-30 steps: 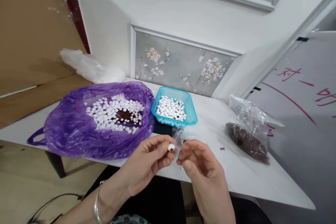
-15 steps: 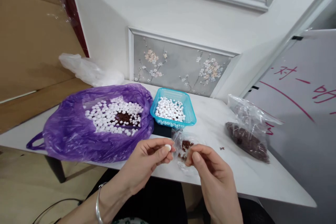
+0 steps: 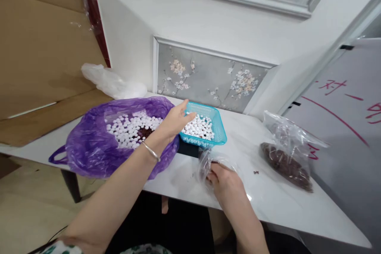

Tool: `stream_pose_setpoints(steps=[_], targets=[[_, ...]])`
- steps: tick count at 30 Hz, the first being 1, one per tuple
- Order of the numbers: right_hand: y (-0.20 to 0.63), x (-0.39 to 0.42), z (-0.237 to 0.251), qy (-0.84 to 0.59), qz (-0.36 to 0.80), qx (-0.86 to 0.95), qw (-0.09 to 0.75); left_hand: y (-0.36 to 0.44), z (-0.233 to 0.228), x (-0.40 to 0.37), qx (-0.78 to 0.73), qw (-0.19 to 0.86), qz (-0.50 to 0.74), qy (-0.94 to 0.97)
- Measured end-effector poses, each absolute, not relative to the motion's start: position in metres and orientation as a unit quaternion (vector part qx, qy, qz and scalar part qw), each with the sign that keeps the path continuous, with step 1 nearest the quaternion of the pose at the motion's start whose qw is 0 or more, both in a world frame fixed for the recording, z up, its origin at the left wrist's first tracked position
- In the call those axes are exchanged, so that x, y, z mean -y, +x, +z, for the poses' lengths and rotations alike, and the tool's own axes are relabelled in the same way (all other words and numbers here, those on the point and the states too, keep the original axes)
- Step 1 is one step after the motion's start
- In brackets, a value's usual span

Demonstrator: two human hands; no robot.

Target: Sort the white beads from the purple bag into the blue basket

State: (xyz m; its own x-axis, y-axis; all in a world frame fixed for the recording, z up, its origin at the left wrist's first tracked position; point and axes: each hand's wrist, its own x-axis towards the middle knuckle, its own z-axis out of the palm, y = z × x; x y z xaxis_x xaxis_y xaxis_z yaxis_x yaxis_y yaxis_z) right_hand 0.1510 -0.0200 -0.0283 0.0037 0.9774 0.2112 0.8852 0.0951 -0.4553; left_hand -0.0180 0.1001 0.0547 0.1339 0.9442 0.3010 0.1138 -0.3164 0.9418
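I am looking at a purple bag [image 3: 89, 154] of white beads [image 3: 127, 129] with a dark brown patch, a turquoise basket [image 3: 218, 125] of white beads, a clear bag [image 3: 285, 151] of reddish-brown bits, a grey panel [image 3: 208, 79] patterned with pale blossoms, and red writing on a white board [image 3: 342, 119].

Glossy white table [image 3: 276, 202] (crinkly purple plastic bag [image 3: 89, 154]).
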Motion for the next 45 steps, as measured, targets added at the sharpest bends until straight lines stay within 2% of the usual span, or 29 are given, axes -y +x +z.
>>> stream_pose_setpoints(steps=[5, 9, 11, 14, 18, 23, 30, 35, 37, 39, 41, 45], targets=[[0.144, 0.016, -0.036, -0.683, 0.086, 0.707, 0.162, -0.078, 0.069, -0.100, -0.473, 0.290, 0.475, 0.683], [0.143, 0.016, -0.037, -0.689, 0.081, 0.703, 0.154, -0.122, 0.063, -0.078, -0.521, 0.162, 0.276, 0.791], [0.143, 0.017, -0.036, -0.690, 0.080, 0.701, 0.162, -0.132, 0.050, -0.072, -0.516, 0.132, 0.177, 0.828], [0.144, 0.017, -0.037, -0.691, 0.076, 0.693, 0.190, -0.136, 0.025, -0.069, -0.514, 0.128, 0.134, 0.837], [0.151, 0.020, -0.042, -0.690, 0.069, 0.673, 0.257, -0.135, 0.000, -0.074, -0.528, 0.104, 0.109, 0.836], [0.160, 0.026, -0.044, -0.658, 0.096, 0.668, 0.334, -0.133, -0.008, -0.080, -0.525, 0.115, 0.112, 0.836], [0.162, 0.027, -0.043, -0.649, 0.112, 0.634, 0.405, -0.127, -0.003, -0.083, -0.533, 0.158, 0.221, 0.801], [0.161, 0.030, -0.040, -0.663, 0.137, 0.596, 0.432, -0.105, 0.014, -0.062, -0.518, 0.241, 0.360, 0.738], [0.159, 0.032, -0.038, -0.661, 0.154, 0.585, 0.444, -0.090, 0.017, -0.045, -0.477, 0.364, 0.422, 0.680], [0.157, 0.034, -0.036, -0.654, 0.171, 0.579, 0.455, -0.073, 0.018, -0.027, -0.387, 0.580, 0.480, 0.532], [0.157, 0.036, -0.035, -0.646, 0.187, 0.577, 0.464, -0.058, 0.017, -0.013, -0.296, 0.734, 0.482, 0.376], [0.158, 0.041, -0.034, -0.627, 0.216, 0.568, 0.488, -0.042, 0.016, 0.002, -0.245, 0.816, 0.447, 0.272]])
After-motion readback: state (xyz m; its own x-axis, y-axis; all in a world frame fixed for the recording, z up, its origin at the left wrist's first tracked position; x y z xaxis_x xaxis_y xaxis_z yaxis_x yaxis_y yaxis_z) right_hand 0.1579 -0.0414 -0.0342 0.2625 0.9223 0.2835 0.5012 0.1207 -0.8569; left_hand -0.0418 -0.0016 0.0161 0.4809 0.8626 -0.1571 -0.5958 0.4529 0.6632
